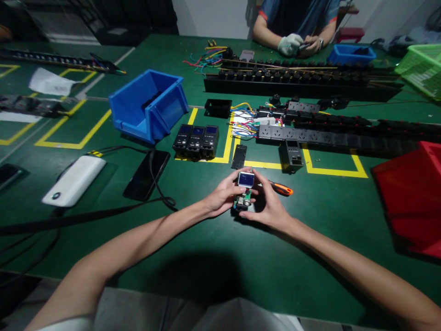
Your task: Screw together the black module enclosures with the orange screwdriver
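Observation:
Between my two hands sits a green circuit board [243, 199] with a small display screen [246, 179] at its far end. My left hand [223, 195] grips it from the left, thumb lying across the board just below the screen. From the other side my right hand [270, 202] curls around it, forefinger by the screen's upper corner and thumb near the lower end. A screwdriver [283, 188] with an orange and black handle lies just beyond my right hand, partly hidden by it. Past my fingertips are a flat black cover [239, 156] and an empty black housing [291, 156].
Several black display modules [196, 141] stand beside a blue bin [148, 105]. Wired socket strips [310, 137] stretch to the right, near a red bin [409, 197]. A phone [147, 175], cables and a white power bank [74, 180] lie left. Opposite, a co-worker's gloved hand [290, 45] is busy.

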Demonstrator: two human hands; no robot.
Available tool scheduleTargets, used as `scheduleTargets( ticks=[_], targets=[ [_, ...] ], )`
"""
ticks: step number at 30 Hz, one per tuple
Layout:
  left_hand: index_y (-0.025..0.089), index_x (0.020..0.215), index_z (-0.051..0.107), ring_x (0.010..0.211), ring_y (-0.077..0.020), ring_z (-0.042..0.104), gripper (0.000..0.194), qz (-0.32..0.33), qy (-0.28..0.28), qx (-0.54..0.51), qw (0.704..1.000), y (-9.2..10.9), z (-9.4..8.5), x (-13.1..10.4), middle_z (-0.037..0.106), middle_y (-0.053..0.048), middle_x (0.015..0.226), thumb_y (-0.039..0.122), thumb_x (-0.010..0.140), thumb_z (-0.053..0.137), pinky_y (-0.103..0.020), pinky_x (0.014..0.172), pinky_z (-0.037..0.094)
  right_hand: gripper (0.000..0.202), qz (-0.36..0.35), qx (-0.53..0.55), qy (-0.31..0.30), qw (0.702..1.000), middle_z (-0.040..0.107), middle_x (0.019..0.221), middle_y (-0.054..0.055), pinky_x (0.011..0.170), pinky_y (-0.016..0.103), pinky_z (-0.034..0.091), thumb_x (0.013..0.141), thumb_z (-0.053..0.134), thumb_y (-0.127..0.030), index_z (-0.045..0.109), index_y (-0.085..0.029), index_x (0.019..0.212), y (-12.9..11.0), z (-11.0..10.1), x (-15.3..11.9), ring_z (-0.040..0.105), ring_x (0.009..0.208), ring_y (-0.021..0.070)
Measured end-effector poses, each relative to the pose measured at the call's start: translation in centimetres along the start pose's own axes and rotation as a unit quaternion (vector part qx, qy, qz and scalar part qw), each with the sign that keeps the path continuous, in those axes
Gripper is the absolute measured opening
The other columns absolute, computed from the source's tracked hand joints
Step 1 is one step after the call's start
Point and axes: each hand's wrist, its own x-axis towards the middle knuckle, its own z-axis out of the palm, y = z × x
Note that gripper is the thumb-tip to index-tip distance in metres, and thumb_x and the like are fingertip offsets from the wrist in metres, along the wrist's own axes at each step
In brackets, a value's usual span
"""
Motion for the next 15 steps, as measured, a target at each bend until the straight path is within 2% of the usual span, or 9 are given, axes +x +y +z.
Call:
scheduleTargets(
  ticks=[5,11,15],
  targets=[
    [0.027,0.142,0.046,0.104,-0.0274,0.070,0.073,-0.012,-0.014,-0.007,1.000,-0.14,-0.29,0.03,0.066,-0.011,0.122,0.017,0.077,0.077,-0.045,0.090,0.059,0.107,-0.010,0.013,0.011,1.000,0.044,0.152,0.013,0.114,0.058,0.040,0.068,0.088,-0.041,0.026,-0.030,0.155,-0.20,-0.10,-0.11,0.045,0.139,0.0356],
    [0.026,0.143,0.046,0.108,-0.0298,0.070,0.072,-0.013,-0.010,-0.009,1.000,-0.17,-0.16,0.01,0.066,-0.012,0.122,0.019,0.078,0.076,-0.051,0.098,0.055,0.103,0.003,0.038,0.029,0.999,0.048,0.147,0.012,0.112,0.057,0.043,0.066,0.089,-0.039,0.031,-0.031,0.151,-0.33,-0.17,-0.19,0.049,0.135,0.0351],
    [0.023,0.143,0.047,0.106,-0.0283,0.070,0.070,-0.007,-0.002,-0.004,1.000,-0.18,0.00,-0.02,0.068,-0.012,0.119,0.019,0.079,0.076,-0.052,0.103,0.051,0.104,-0.014,0.026,0.038,0.999,0.048,0.145,0.013,0.110,0.057,0.044,0.065,0.091,-0.038,0.032,-0.032,0.150,-0.35,-0.21,-0.29,0.050,0.133,0.0349]
  ],
)
